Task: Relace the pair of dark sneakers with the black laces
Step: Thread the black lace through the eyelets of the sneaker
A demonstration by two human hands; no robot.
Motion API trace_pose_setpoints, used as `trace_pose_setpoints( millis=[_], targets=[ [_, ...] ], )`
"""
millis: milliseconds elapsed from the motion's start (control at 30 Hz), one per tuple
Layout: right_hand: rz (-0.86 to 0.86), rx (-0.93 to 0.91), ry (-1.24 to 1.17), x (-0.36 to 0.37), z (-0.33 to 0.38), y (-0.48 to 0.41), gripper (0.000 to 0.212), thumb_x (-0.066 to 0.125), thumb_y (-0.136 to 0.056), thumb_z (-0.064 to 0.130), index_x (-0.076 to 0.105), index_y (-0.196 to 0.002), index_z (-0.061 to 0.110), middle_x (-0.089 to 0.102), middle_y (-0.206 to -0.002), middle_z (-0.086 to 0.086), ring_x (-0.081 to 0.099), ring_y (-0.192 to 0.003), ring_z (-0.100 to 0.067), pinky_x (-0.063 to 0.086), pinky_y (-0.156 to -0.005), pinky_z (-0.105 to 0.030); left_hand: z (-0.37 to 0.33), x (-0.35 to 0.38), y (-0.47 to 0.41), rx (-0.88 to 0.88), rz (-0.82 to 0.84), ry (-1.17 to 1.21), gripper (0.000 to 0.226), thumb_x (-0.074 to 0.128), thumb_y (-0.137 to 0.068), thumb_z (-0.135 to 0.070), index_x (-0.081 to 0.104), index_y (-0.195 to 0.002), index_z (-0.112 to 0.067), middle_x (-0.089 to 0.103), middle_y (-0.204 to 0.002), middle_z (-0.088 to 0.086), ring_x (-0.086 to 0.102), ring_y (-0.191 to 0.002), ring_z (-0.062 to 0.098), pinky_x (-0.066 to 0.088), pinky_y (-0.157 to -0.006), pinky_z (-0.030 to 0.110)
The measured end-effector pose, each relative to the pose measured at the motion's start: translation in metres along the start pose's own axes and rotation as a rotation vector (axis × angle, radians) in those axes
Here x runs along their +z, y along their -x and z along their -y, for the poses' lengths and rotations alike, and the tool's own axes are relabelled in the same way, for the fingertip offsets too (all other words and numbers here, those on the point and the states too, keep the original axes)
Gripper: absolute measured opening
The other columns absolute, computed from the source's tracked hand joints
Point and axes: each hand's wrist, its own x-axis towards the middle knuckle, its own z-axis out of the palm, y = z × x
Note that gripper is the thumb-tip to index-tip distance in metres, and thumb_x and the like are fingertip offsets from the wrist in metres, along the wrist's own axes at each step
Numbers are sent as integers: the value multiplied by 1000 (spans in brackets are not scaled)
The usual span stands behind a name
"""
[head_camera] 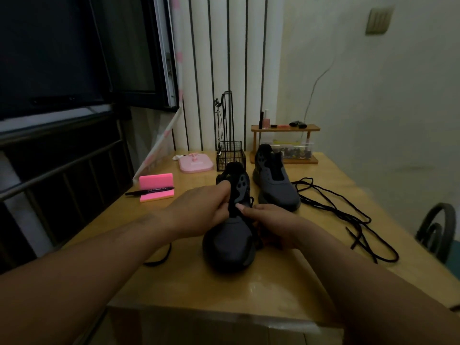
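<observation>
A big light-brown wooden table (pixel 249 290) is holding everything. The near dark grey sneaker (pixel 231 247) is sitting in the middle of it, with its toe pointing at the person. The far dark grey sneaker (pixel 276 185) is standing just behind it and a little to the right, with no lace in it. A long loose black lace (pixel 348 215) is lying in loops on the table, to the right of both shoes.

The left hand (pixel 199 212) is curling its fingers round the left side of the near sneaker's opening and holding it steady. The right hand (pixel 271 222) is pinching its thumb and fingers together at the lace holes. It seems to be gripping the black lace of the near shoe (pixel 252 200), but it is too dark there to be sure. Another bit of black lace (pixel 161 257) is peeking out by the left arm.

I think the person is lacing the first shoe and is only partway through. Next, the lace tip is going to need poking through a small hole and pulling snug, while the other hand is keeping the shoe from sliding. After that, the far sneaker is waiting for the loose lace.

A black pen (pixel 149 191) is lying on a pink block (pixel 156 170). The pen is showing a pale label, but the writing is too small to read. I am not seeing any brand name I can read on the shoes.
</observation>
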Motion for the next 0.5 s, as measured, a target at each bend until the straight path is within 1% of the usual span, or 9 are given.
trace_pose_setpoints(
  millis=[33, 100, 167, 200, 267, 333, 367, 433, 500],
  targets=[
    [-1, -3, 5, 0, 0, 0, 61, 74, -86, 63, 67, -123, 15, 72, -121, -18, 71, -98, -31, 60, -76, -37, -4, -4, -5, -73, 52, 40, 14, 58, -101, -29, 47, -93, -26, 60, -87, -2, 56, -74, 15, 44, -62, 33],
    [-11, -13, 14, 0, -2, -2, 62, 76, -85, 63, 67, -124, 16, 72, -122, -19, 71, -97, -32, 59, -73, -37, -9, -12, -15, -222, 124, 178, 8, 56, -102, -22, 58, -97, -16, 67, -93, 11, 57, -73, 18, 45, -63, 33],
    [-15, -21, -14, 2, -3, -3, 57, 76, -86, 60, 68, -123, 16, 73, -121, -19, 71, -101, -35, 59, -76, -40, -9, -17, -21, -322, 121, 243, 16, 55, -104, -19, 62, -98, -6, 70, -97, 20, 57, -69, 17, 44, -59, 29],
    [-17, -20, -31, 2, -4, -3, 55, 76, -87, 58, 69, -123, 16, 73, -121, -19, 71, -100, -34, 58, -76, -39, -8, -19, -22, -345, 128, 222, 17, 58, -105, -24, 61, -96, -10, 69, -95, 17, 56, -70, 15, 42, -58, 28],
    [-21, -16, -40, 3, -2, -1, 55, 75, -88, 57, 68, -124, 16, 75, -117, -15, 72, -92, -28, 57, -68, -35, -6, -20, -18, -381, 231, 141, 24, 60, -104, -43, 58, -93, -22, 65, -91, 4, 56, -75, 12, 42, -61, 28],
    [-32, -23, -35, 4, -1, 0, 58, 75, -89, 57, 66, -126, 13, 75, -117, -15, 72, -83, -25, 56, -61, -32, 3, -17, -18, -417, 300, 166, 30, 58, -102, -51, 64, -93, -23, 66, -93, 3, 62, -83, 17, 49, -69, 31],
    [-41, -28, -29, 4, -1, -1, 60, 75, -89, 56, 64, -128, 11, 74, -119, -18, 71, -79, -23, 56, -59, -31, 9, -15, -18, -433, 296, 234, 31, 60, -102, -50, 67, -92, -22, 67, -92, 4, 63, -84, 20, 51, -72, 34],
    [-53, -37, -17, 4, -2, -1, 63, 74, -90, 55, 63, -130, 8, 72, -122, -21, 68, -71, -22, 54, -56, -30, 15, -16, -13, -467, 266, 439, 27, 65, -102, -38, 68, -86, -17, 65, -82, 4, 60, -75, 20, 49, -68, 33],
    [-54, -34, -10, 4, -2, -2, 64, 74, -90, 56, 63, -129, 7, 73, -114, -20, 66, -67, -21, 54, -56, -31, 19, -14, -7, -515, 134, 616, 23, 65, -101, -25, 68, -82, -12, 64, -76, 6, 57, -72, 20, 47, -66, 33]
  ],
)
